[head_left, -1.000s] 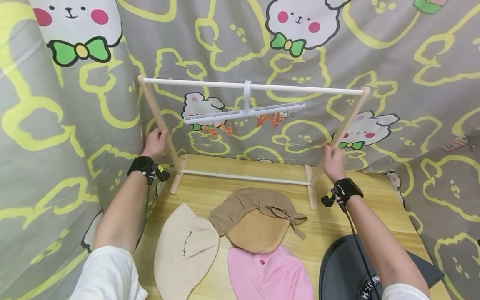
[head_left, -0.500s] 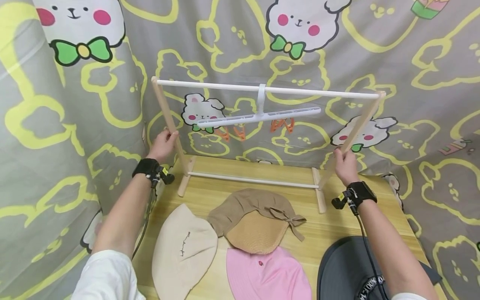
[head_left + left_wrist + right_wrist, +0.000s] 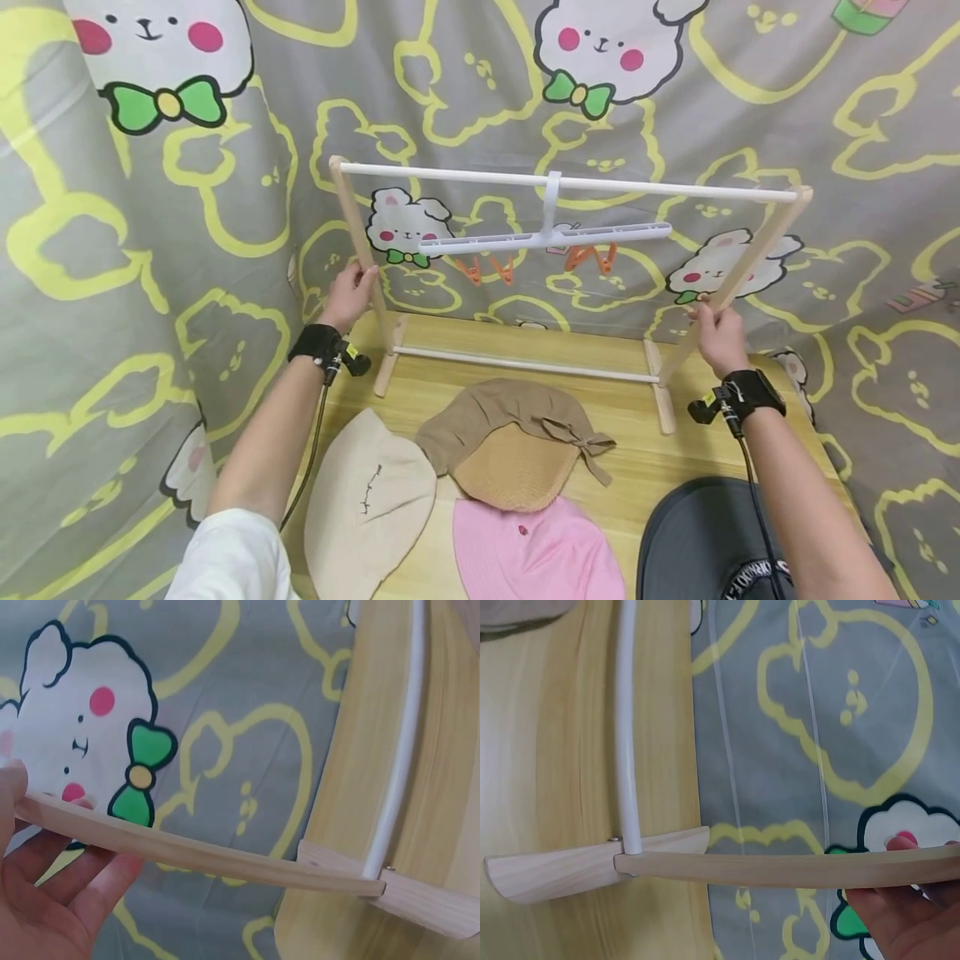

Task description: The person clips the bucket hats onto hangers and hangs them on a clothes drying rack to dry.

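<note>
A rack with wooden side posts and a white top bar (image 3: pixel 465 176) stands at the back of the table. The left hand (image 3: pixel 349 296) grips its left post (image 3: pixel 353 208); in the left wrist view, thumb and fingers of that hand (image 3: pixel 64 889) lie on either side of the post (image 3: pixel 172 847). The right hand (image 3: pixel 722 337) holds the right post (image 3: pixel 761 250), also seen in the right wrist view (image 3: pixel 802 868). From the top bar hangs a white hanger (image 3: pixel 551 240) with several orange clips (image 3: pixel 504 270) below it.
On the wooden table (image 3: pixel 630 467) lie a cream hat (image 3: pixel 367 508), a brown hat (image 3: pixel 510 408), a pink hat (image 3: pixel 536 550) and a dark grey hat (image 3: pixel 697 533), partly under the right forearm. A patterned curtain (image 3: pixel 465 100) hangs behind and beside the rack.
The rack, with its hanger and clips, has shifted to the right along the table. Both hands have moved with it, still gripping the posts. The hats lie where they were.
</note>
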### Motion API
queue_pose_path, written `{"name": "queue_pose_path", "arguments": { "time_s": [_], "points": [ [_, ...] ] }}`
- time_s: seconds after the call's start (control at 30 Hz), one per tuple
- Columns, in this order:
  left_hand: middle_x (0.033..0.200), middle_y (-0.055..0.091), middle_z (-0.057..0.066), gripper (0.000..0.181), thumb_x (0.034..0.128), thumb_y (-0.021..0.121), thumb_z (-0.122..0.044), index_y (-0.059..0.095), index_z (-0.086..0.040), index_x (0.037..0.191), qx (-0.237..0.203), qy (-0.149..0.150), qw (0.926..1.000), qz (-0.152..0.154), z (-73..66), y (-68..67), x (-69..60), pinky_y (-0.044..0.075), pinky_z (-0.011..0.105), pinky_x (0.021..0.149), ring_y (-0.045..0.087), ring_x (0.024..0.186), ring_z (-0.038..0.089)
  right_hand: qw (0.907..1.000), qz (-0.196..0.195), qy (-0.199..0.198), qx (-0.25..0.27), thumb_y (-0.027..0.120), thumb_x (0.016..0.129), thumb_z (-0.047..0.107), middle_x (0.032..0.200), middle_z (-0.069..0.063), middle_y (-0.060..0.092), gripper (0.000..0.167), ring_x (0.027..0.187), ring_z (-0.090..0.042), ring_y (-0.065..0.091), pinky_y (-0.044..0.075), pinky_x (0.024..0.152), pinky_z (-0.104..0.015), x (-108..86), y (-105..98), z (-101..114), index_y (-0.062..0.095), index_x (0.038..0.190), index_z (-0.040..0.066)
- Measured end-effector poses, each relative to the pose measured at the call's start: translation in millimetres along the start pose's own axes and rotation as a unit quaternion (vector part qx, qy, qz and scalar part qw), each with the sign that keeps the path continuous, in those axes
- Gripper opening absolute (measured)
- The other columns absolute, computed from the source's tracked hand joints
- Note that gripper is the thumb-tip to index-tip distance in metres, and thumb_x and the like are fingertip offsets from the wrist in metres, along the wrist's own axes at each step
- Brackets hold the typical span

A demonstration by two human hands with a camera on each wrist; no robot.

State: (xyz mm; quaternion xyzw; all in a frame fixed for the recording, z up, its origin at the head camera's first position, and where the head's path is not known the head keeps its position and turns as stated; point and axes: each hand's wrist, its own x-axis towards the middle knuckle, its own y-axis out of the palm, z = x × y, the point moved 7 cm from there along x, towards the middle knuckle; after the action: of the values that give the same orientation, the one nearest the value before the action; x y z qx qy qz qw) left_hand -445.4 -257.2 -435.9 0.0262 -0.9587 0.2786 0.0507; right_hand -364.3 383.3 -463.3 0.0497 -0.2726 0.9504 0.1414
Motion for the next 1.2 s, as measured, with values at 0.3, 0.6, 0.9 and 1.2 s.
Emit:
{"name": "queue_pose_path", "arguments": {
  "time_s": [0.3,0.6,0.9,1.2],
  "points": [
    [0.125,0.062,0.027,0.047,0.1128,0.044,-0.040,0.057,0.000,0.132,-0.007,0.002,0.9999,0.011,-3.9,16.5,-14.8,0.053,0.048,0.087,0.062,0.108,0.039,0.9997,-0.005,0.017,-0.018,0.029,0.112,0.027,0.138,-0.038,0.055,0.057,0.123,-0.050,0.057,0.042,0.069,-0.010,-7.4,-6.0,-19.3,0.055,0.137,-0.017],
    [0.123,0.065,0.024,0.049,0.1111,0.045,-0.047,0.059,-0.004,0.129,0.015,0.012,0.9998,0.008,-15.8,31.3,-11.4,0.055,0.049,0.088,0.064,0.109,0.037,0.9985,-0.007,0.027,-0.047,0.029,0.111,0.028,0.142,-0.034,0.052,0.058,0.110,-0.030,0.060,0.042,0.068,-0.007,-11.5,-26.3,-21.0,0.061,0.126,-0.018],
    [0.132,0.065,0.021,0.041,0.1117,0.047,-0.042,0.060,-0.007,0.128,0.013,0.030,0.9994,-0.011,-27.0,32.5,-2.9,0.055,0.055,0.095,0.064,0.119,0.039,0.9978,-0.022,0.025,-0.057,0.032,0.113,0.033,0.121,-0.029,0.066,0.058,0.082,0.012,0.050,0.046,0.062,-0.012,-2.8,-41.3,-16.2,0.052,0.146,-0.009],
    [0.130,0.066,0.020,0.036,0.1112,0.050,-0.038,0.062,-0.007,0.127,-0.005,0.028,0.9996,-0.005,-22.6,39.5,-5.9,0.055,0.053,0.091,0.064,0.119,0.039,0.9985,-0.018,0.027,-0.044,0.035,0.112,0.032,0.082,0.035,0.052,0.057,0.077,0.016,0.052,0.047,0.063,-0.009,-2.5,-42.4,-25.7,0.051,0.147,-0.010]
  ]
}}
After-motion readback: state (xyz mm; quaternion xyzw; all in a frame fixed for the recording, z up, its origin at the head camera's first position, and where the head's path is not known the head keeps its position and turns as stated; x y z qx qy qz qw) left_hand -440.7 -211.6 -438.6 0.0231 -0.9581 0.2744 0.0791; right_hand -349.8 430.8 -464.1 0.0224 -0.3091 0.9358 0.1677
